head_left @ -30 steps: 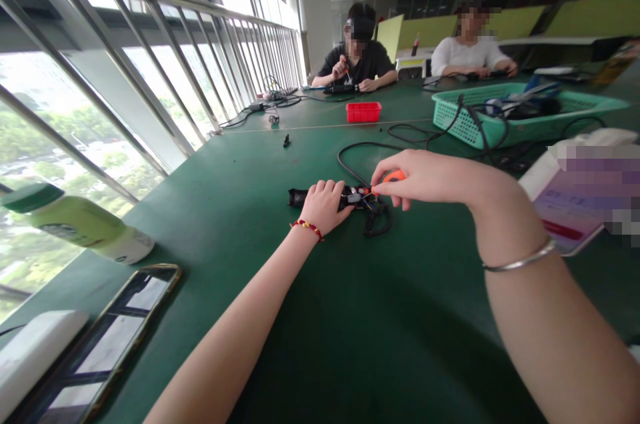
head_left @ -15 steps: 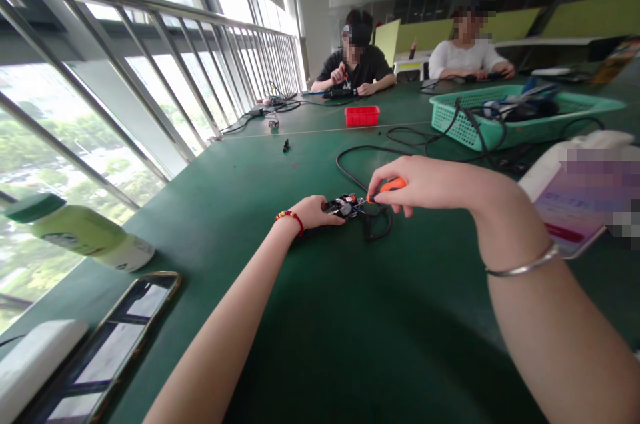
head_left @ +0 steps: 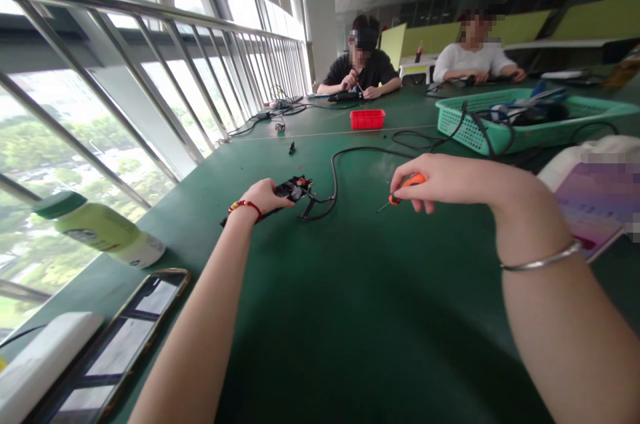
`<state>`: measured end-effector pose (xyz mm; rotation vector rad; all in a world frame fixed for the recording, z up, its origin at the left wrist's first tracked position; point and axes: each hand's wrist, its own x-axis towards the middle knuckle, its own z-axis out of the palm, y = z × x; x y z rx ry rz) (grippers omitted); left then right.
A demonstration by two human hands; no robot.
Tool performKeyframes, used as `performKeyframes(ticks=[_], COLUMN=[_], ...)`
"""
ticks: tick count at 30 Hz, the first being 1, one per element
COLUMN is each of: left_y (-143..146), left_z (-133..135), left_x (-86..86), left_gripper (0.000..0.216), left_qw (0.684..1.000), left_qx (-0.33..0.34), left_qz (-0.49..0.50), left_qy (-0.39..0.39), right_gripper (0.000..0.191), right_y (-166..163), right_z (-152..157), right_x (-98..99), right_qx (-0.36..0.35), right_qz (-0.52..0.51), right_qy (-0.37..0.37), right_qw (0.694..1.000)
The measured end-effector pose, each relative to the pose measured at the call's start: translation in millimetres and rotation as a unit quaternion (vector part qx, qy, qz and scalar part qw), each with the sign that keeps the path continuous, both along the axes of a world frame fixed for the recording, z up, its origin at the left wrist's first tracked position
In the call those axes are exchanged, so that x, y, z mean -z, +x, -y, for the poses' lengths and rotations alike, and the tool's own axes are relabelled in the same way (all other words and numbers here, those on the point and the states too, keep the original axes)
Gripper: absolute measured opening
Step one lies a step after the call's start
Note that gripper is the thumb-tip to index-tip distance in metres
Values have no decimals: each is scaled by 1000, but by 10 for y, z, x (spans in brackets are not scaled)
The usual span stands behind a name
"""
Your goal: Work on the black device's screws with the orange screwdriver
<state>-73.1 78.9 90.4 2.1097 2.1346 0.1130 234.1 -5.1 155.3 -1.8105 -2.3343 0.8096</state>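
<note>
The black gadget with its wiring exposed is lying on the green table, a bit left of centre. The left hand is curling its fingers over the near end, gripping it. A black cable is trailing off it toward the teal basket. The right hand is sitting well apart to the right, pinching a small orange-handled screwdriver with the tip angled down-left. Further out there's a red tray mid-table. A bottle and a phone are lying near the window, and a person in black and a person in white are working at the far end.

Left hand holds black device; right hand holds orange screwdriver.
</note>
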Motion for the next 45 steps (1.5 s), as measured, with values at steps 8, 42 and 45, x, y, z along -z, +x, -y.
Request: performKeyframes(ticks=[8, 42, 45], left_y=[-224, 444, 753], left_z=[51, 121, 221], left_x=[-4, 555, 598], left_gripper=[50, 25, 24], left_qw=[969, 946, 929], left_qx=[-204, 147, 270], left_qz=[-34, -28, -21], left_qy=[137, 287, 251], right_gripper=[25, 21, 19], right_y=[5, -74, -102], right_z=[6, -152, -149], right_x=[-31, 112, 93], right_qx=[-2, 32, 37], right_qz=[20, -16, -12], right_qy=[-8, -20, -22], right_qw=[1000, 999, 999])
